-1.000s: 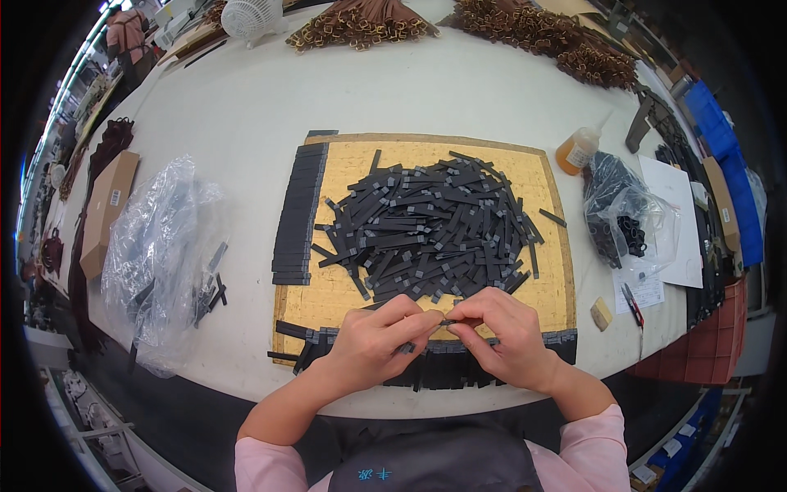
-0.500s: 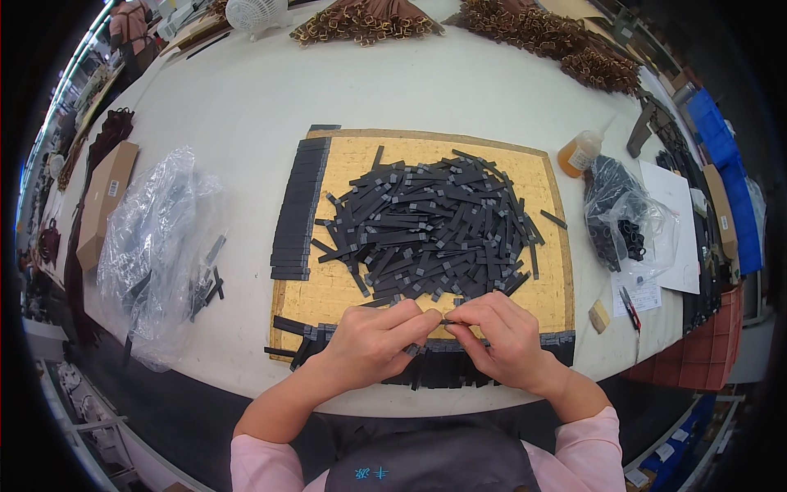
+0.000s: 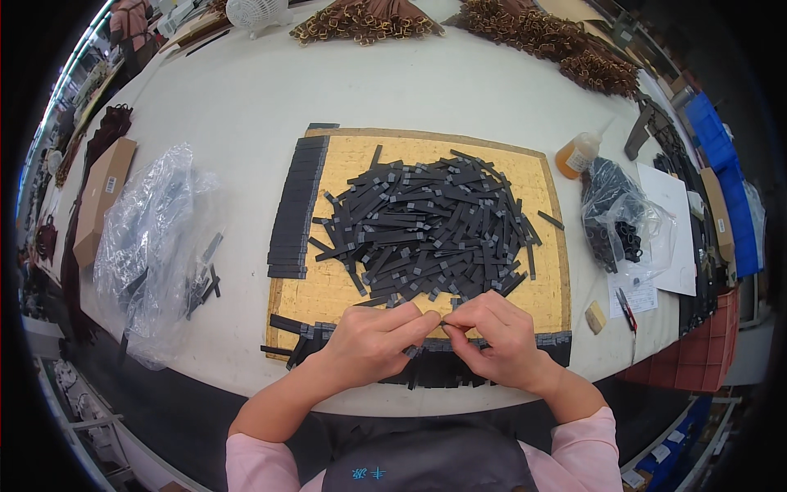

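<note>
My left hand (image 3: 379,334) and my right hand (image 3: 495,338) meet over the near part of a yellow board (image 3: 287,307), thumbs and fingertips pinched. Between the fingertips shows a bit of a small black strip (image 3: 443,322); most of it is hidden by the fingers. Just beyond my hands lies a large loose heap of short black strips (image 3: 434,221) with grey ends. A row of such strips (image 3: 410,375) runs along the board's near edge, partly under my hands. Another neat row (image 3: 295,205) lines the left edge.
A clear plastic bag (image 3: 147,254) and a cardboard box (image 3: 105,201) are at left. To the right are a bottle of amber liquid (image 3: 578,154), a bag of black rings (image 3: 615,217), scissors (image 3: 627,310) and a small block (image 3: 596,317). Brown strap bundles (image 3: 365,23) lie at the back.
The fingertips have shifted slightly around the small strip, which shows less now. Both hands stay in nearly the same place; the whole view has drifted a little.
</note>
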### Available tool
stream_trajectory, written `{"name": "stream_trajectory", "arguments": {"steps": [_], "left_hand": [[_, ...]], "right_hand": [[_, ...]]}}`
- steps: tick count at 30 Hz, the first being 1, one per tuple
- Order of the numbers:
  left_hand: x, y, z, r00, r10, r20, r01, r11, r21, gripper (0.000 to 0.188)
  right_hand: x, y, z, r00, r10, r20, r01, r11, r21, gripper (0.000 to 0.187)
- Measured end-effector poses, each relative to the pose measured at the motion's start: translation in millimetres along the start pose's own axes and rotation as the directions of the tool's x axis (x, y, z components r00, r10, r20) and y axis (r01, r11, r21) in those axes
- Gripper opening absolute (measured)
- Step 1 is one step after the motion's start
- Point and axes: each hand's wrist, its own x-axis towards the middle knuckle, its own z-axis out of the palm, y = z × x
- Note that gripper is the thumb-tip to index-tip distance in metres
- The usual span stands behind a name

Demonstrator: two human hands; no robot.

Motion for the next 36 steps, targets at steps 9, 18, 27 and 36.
{"name": "stream_trajectory", "arguments": {"steps": [9,18,27,36], "left_hand": [[-0.2,-4.9,-1.4,0.999,-0.042,-0.021,0.042,0.999,-0.02,0.046],[0.7,-1.9,-2.8,0.997,-0.065,0.043,0.067,0.997,-0.036,0.044],[-1.2,-2.5,-3.4,0.983,-0.135,0.123,0.158,0.967,-0.199,0.041],[-1.6,-7.6,-4.9,0.985,-0.154,0.078,0.163,0.978,-0.128,0.039]], "right_hand": [[3.2,-4.5,0.4,0.995,0.094,0.023,-0.096,0.992,0.079,0.027],[0.7,8.2,5.2,1.0,0.003,-0.004,-0.003,0.999,0.04,0.018],[10.7,3.2,-8.3,0.907,0.282,0.313,-0.363,0.9,0.241,0.018],[11.8,7.7,-8.2,0.797,0.447,0.406,-0.604,0.577,0.55,0.017]]}}
